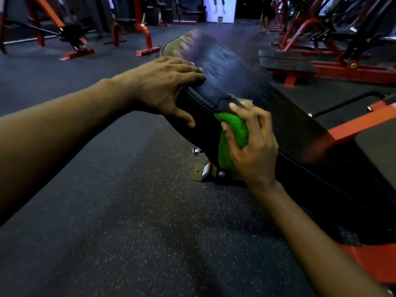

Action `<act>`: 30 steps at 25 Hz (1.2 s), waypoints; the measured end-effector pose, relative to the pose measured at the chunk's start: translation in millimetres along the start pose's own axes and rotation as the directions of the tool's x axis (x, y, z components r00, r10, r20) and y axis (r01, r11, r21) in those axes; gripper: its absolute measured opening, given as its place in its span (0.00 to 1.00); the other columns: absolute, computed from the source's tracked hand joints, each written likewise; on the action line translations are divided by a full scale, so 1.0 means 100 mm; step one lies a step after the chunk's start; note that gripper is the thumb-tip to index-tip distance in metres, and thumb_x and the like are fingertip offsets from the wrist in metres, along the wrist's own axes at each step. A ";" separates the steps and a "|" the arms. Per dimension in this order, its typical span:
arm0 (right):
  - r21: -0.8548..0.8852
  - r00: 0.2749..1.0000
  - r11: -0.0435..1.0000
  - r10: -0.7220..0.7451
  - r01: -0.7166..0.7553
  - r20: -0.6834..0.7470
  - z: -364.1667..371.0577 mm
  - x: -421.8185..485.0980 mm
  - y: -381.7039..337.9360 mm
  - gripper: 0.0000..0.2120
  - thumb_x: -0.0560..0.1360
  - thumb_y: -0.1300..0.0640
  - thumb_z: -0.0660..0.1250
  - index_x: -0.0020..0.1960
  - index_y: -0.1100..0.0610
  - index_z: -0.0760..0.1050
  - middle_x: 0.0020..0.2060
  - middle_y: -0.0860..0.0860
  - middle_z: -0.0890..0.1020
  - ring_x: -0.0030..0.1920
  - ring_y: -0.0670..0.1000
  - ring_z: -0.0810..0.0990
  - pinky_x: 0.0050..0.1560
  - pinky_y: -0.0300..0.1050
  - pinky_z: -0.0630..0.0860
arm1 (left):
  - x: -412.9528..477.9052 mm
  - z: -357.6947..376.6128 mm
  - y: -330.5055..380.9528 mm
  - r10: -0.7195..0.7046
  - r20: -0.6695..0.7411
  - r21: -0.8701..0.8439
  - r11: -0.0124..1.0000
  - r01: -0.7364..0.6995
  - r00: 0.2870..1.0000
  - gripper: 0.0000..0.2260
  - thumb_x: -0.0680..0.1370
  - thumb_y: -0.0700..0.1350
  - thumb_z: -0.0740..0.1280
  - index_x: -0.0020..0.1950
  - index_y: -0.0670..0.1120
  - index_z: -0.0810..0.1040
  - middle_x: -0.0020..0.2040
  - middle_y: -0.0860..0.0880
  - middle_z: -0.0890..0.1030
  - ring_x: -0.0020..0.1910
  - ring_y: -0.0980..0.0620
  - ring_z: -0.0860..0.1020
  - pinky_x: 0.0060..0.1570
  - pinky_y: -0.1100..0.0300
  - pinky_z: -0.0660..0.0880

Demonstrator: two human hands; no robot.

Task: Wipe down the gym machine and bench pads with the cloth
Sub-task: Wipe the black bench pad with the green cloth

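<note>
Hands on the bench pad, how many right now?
2. The left hand rests flat on the bench pad's upper edge; the right hand grips the green cloth against its side, lower down.

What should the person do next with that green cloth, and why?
Probably slide the green cloth up along the black pad toward the left hand. The right hand grips it bunched at the pad's near edge, while the left hand rests flat on it.
</note>
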State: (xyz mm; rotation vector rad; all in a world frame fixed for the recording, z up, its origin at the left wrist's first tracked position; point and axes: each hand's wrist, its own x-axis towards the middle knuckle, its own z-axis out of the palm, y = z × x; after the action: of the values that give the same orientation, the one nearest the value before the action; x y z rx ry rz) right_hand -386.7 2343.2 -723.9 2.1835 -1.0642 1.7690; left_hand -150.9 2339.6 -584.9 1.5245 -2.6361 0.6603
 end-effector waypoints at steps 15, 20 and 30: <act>-0.020 0.914 0.919 -0.390 0.394 0.110 -0.01 -0.06 0.09 0.14 0.77 0.55 0.74 0.63 0.52 0.82 0.64 0.54 0.78 0.70 0.59 0.75 0.69 0.54 0.71 | -0.15 0.03 -0.41 -0.130 0.003 -0.122 0.984 0.130 0.991 0.46 0.68 0.52 0.78 0.80 0.47 0.58 0.80 0.43 0.58 0.80 0.44 0.54 0.77 0.47 0.50; 0.016 0.956 0.959 -0.282 0.281 0.087 0.24 0.33 -0.38 0.14 0.78 0.54 0.72 0.63 0.52 0.82 0.64 0.54 0.79 0.69 0.56 0.76 0.67 0.50 0.73 | -0.15 0.30 -0.41 -0.145 -0.145 -0.200 0.973 0.115 0.979 0.51 0.63 0.61 0.78 0.78 0.42 0.60 0.78 0.39 0.60 0.78 0.39 0.55 0.78 0.46 0.54; 0.025 0.909 0.928 -0.368 0.371 0.194 0.10 0.38 -0.21 0.16 0.75 0.60 0.73 0.63 0.54 0.80 0.64 0.54 0.76 0.69 0.56 0.76 0.70 0.50 0.73 | -0.29 0.35 -0.54 -0.112 -0.134 -0.375 0.925 0.054 0.985 0.56 0.64 0.68 0.76 0.82 0.49 0.51 0.82 0.48 0.49 0.81 0.51 0.45 0.78 0.57 0.44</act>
State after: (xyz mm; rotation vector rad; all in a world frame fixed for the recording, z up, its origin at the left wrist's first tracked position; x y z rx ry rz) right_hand -363.9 2336.6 -686.0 2.3946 -0.6283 1.4028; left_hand -84.5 2326.9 -604.6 1.4018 -2.3912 0.2404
